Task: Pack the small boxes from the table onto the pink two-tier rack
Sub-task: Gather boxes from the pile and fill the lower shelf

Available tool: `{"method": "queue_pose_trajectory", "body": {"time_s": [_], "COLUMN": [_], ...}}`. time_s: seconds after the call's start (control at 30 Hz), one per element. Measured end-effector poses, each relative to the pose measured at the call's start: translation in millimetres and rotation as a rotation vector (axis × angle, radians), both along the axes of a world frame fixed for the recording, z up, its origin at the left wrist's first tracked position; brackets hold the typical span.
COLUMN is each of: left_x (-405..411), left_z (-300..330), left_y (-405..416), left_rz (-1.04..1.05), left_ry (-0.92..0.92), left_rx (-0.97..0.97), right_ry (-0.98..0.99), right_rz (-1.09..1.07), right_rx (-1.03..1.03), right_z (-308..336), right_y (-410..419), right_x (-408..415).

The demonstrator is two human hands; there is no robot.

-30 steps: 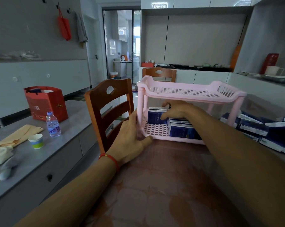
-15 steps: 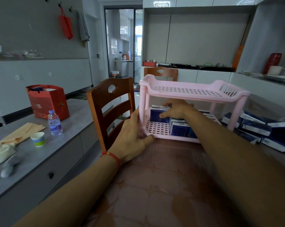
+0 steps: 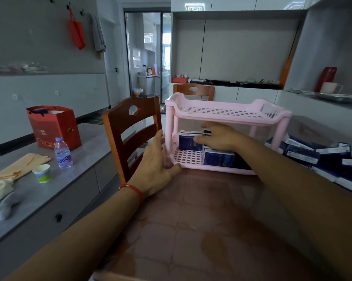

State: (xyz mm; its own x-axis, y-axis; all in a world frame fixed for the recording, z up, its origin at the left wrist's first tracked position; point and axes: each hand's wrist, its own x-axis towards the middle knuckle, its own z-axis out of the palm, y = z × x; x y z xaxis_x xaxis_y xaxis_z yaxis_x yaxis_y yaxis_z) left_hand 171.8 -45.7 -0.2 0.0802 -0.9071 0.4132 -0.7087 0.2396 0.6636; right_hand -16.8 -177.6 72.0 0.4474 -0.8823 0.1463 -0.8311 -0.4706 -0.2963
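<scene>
Head view: compared with a moment ago, the right hand [image 3: 217, 136] has drawn back a little inside the lower tier of the pink two-tier rack [image 3: 227, 116], its thumb and fingers still pinching the upright dark blue box [image 3: 189, 141] at the back left; the left hand [image 3: 154, 171] has not shifted, fingers spread flat against the rack's near-left leg and thumb on the table.

That reddish, glossy table [image 3: 201, 230] sits in a grey-and-white kitchen-dining room, with a grey sideboard [image 3: 49, 191] to the left and a doorway beyond.

I count two wooden chairs, the nearer chair [image 3: 128, 134] just left of the rack. At least three boxes stand in the lower tier. More boxes lie in a loose heap [image 3: 321, 157] at the right, too jumbled to count. On the sideboard: one water bottle [image 3: 63, 153], one paper cup [image 3: 41, 173], one red gift bag [image 3: 53, 126].
</scene>
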Motion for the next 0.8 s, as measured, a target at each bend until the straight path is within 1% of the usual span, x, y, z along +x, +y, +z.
{"method": "queue_pose_trajectory", "body": {"time_s": [0.07, 0.13, 0.2, 0.27, 0.37, 0.4, 0.47, 0.57, 0.63, 0.7, 0.73, 0.8], "left_x": [0.9, 1.4, -2.2, -11.1, -36.7, -45.8, -73.9, -131.2, -176.1, -219.1, -238.4, -269.2], "left_z": [0.7, 2.9, 6.4, 11.6, 19.5, 21.4, 26.1, 26.5, 23.3, 22.0, 21.0, 17.7], "left_y": [2.4, 7.7, 15.0, 24.5, 38.6, 42.4, 47.7, 45.2, 37.1, 26.6, 20.2, 6.3], "left_rz": [0.042, 0.106, 0.139, 0.117, -0.032, -0.094, -0.217, -0.372, -0.432, -0.454, -0.455, -0.453], "left_ry": [0.004, -0.031, -0.127, -0.251, -0.483, -0.559, -0.63, -0.648, -0.595, -0.509, -0.481, -0.455], "left_rx": [-0.032, -0.131, -0.26, -0.361, -0.413, -0.391, -0.339, -0.373, -0.367, -0.346, -0.343, -0.333], "right_ry": [-0.05, -0.122, -0.113, -0.078, -0.013, -0.001, 0.043, 0.11, 0.099, 0.089, 0.123, 0.24], "right_rz": [0.095, 0.235, 0.313, 0.307, 0.154, 0.1, -0.002, -0.142, -0.297, -0.52, -0.598, -0.635], "right_rx": [-0.094, -0.152, -0.197, -0.217, -0.254, -0.272, -0.32, -0.427, -0.507, -0.493, -0.467, -0.438], "right_z": [-2.3, -8.7, -17.3, -25.7, -32.8, -32.3, -29.5, -36.6, -45.6, -50.2, -51.5, -56.2], "right_y": [27.6, 56.9, 84.0, 102.5, 115.9, 117.3, 123.0, 131.1, 136.3, 135.5, 131.9, 125.6], "right_x": [-17.1, -41.2, -72.0, -105.0, -159.4, -176.0, -212.7, -273.1, -307.4, -326.1, -330.7, -333.1]}}
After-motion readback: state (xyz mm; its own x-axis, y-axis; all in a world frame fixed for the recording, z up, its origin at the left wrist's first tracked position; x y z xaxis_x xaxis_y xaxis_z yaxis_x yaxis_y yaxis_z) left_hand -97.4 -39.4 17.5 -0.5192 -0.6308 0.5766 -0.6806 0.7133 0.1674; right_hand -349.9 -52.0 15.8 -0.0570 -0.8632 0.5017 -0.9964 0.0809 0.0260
